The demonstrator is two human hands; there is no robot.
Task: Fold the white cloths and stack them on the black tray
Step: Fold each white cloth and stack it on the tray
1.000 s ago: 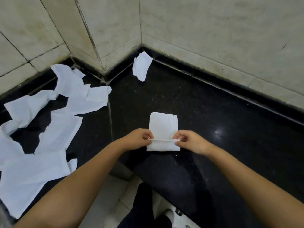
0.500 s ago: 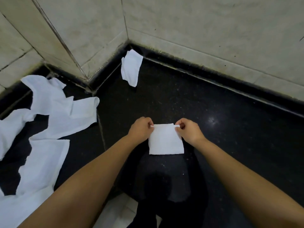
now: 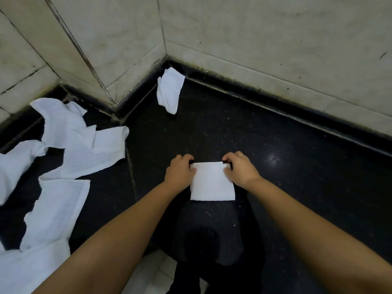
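A small folded white cloth point(image 3: 212, 183) lies flat on the black stone counter point(image 3: 297, 177) in front of me. My left hand point(image 3: 180, 171) pinches its far left corner and my right hand point(image 3: 240, 169) pinches its far right corner. Several unfolded white cloths point(image 3: 70, 145) lie spread in a loose heap on the left of the counter. One more crumpled white cloth point(image 3: 169, 90) leans in the back corner against the wall. No separate black tray can be made out.
Pale marble walls point(image 3: 254, 39) close off the counter at the back and left, meeting in a corner. The counter's front edge runs below my forearms, with dark clothing point(image 3: 212, 240) and light floor tiles point(image 3: 148, 272) beneath.
Both hands carried the near edge of the cloth away from me over onto the far edge, halving it into a smaller square. The view tilted down and shifted right.
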